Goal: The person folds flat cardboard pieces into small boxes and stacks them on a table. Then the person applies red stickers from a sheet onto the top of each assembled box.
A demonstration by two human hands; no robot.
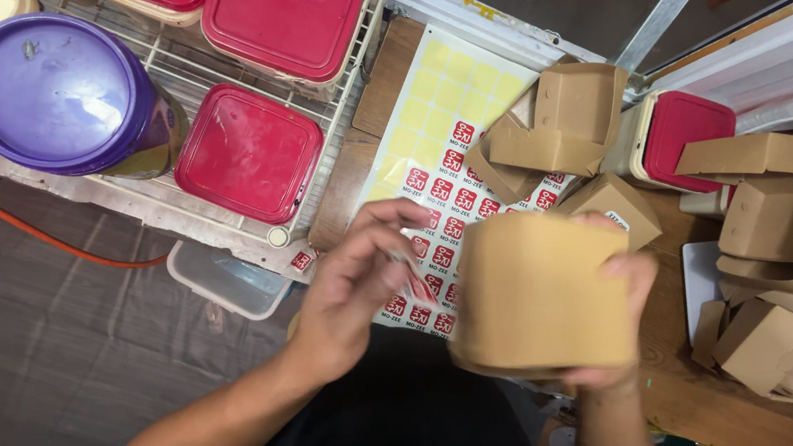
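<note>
Closest to me, my right hand (618, 326) has its grip closed on a brown cardboard box (544, 297), fingers curled over its far right edge, thumb hidden behind; the box shows me one broad flat face, and I cannot tell its long axis. Just left of it, my left hand (359, 284) pinches a red-and-white sticker (419, 286) at the fingertips, touching the box's left edge. Beyond both grips lies the sticker sheet (446, 148) on the wooden tabletop (698, 391), its long side running away from me. Right of the right grip, folded boxes (786, 251) are piled. Far left of the left grip, red-lidded tubs (249, 149) sit on a wire rack (184, 66) beside a purple-lidded jar (55, 90).
</note>
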